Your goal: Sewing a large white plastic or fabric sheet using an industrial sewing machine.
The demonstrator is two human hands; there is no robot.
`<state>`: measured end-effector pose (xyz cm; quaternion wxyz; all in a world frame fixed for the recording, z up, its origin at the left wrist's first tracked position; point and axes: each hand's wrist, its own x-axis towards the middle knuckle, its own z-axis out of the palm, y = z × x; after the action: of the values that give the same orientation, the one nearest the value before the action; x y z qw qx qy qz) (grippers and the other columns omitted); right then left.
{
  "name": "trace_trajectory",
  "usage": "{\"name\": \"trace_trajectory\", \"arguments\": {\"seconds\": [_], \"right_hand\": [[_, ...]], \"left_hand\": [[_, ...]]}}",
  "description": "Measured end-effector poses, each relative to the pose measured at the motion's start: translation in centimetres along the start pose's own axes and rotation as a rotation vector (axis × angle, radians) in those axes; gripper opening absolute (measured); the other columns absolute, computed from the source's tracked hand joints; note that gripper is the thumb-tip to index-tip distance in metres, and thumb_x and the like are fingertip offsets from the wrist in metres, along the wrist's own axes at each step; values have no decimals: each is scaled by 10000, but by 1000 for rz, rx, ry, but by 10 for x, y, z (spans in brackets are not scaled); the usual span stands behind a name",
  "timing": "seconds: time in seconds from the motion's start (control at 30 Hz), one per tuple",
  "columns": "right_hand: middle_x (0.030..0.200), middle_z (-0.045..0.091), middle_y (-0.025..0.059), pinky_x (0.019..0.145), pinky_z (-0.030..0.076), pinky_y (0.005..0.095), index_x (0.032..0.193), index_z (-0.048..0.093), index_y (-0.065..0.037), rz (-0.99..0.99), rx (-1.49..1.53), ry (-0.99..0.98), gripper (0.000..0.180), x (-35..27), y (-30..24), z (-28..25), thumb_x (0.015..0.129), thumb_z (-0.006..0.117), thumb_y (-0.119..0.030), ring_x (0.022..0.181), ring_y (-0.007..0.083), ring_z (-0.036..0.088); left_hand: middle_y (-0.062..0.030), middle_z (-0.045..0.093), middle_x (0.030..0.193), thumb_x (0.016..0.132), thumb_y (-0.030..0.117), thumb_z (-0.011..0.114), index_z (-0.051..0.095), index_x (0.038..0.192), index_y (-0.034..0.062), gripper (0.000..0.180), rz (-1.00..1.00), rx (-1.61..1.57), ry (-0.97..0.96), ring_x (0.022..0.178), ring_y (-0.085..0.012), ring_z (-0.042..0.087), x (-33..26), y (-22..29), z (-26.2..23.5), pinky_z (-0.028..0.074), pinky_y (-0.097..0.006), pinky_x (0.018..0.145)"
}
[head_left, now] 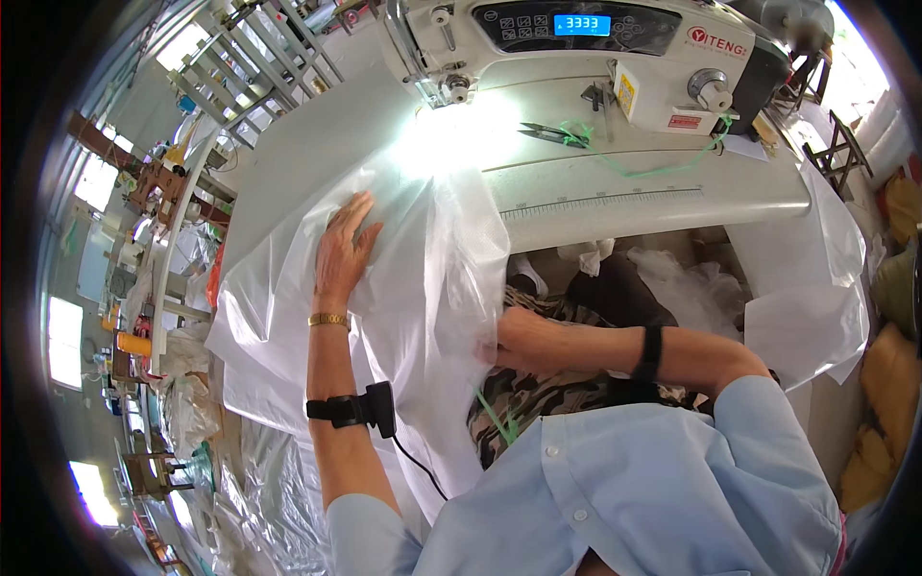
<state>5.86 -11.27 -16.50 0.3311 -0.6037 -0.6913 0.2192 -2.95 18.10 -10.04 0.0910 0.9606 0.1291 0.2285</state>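
Note:
A large translucent white plastic sheet (418,274) runs from under the lit needle area of the sewing machine (576,53) down over the table's near edge onto my lap. My left hand (346,248) lies flat on the sheet, left of the needle, its fingers stretched out and holding nothing. At the sheet's right edge, over my lap, my right hand (523,341) is closed on the plastic; its fingertips are partly hidden. Glare from the machine's lamp washes out the needle and presser foot.
Thread snips (555,134) with green string lie on the sewing table (653,158), right of the needle. More plastic sheeting (807,288) hangs off the table's right end. A grey metal rack (254,72) stands at the far left. Clear plastic (279,490) is heaped at lower left.

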Motion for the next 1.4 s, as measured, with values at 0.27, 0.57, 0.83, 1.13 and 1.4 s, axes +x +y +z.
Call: {"name": "trace_trajectory", "arguments": {"seconds": [0.27, 0.57, 0.83, 1.13, 1.4], "right_hand": [[646, 581, 137, 581, 442, 336, 796, 635, 31, 186, 434, 243, 244, -120, -21, -103, 950, 551, -138, 565, 274, 549], [584, 624, 117, 558, 479, 363, 981, 682, -13, 349, -207, 152, 298, -94, -21, -102, 986, 535, -272, 535, 259, 636], [544, 558, 35, 508, 436, 275, 1130, 624, 76, 611, 317, 401, 371, -50, -8, -78, 924, 658, -230, 480, 127, 536], [728, 566, -23, 593, 439, 214, 801, 613, -15, 306, 666, 256, 179, -39, -68, -76, 910, 683, -137, 652, 46, 523], [594, 553, 22, 558, 464, 280, 808, 603, -25, 219, 515, 39, 213, -16, -95, -53, 925, 658, -193, 551, 115, 545]], "left_hand": [[-110, 590, 1327, 930, 248, 628, 615, 1233, 36, 370, 109, -29, 84, 1282, -290, 509, -21, -1, -2, 393, -413, 1102], [-146, 645, 1201, 845, 150, 729, 620, 1195, -1, 397, -256, -506, 105, 1099, -272, 625, -50, 96, -23, 489, -354, 927], [-64, 642, 880, 829, 58, 693, 611, 1055, 7, 246, -265, -267, 27, 746, -142, 609, -94, 197, -28, 494, -282, 646], [-12, 569, 699, 891, -2, 571, 593, 909, -21, 34, -462, -603, 76, 604, -57, 518, -103, 174, -51, 425, -218, 560], [-1, 609, 759, 909, 22, 588, 599, 925, -38, 63, -514, -800, -58, 669, -25, 518, -104, 185, -44, 434, -207, 593]]}}
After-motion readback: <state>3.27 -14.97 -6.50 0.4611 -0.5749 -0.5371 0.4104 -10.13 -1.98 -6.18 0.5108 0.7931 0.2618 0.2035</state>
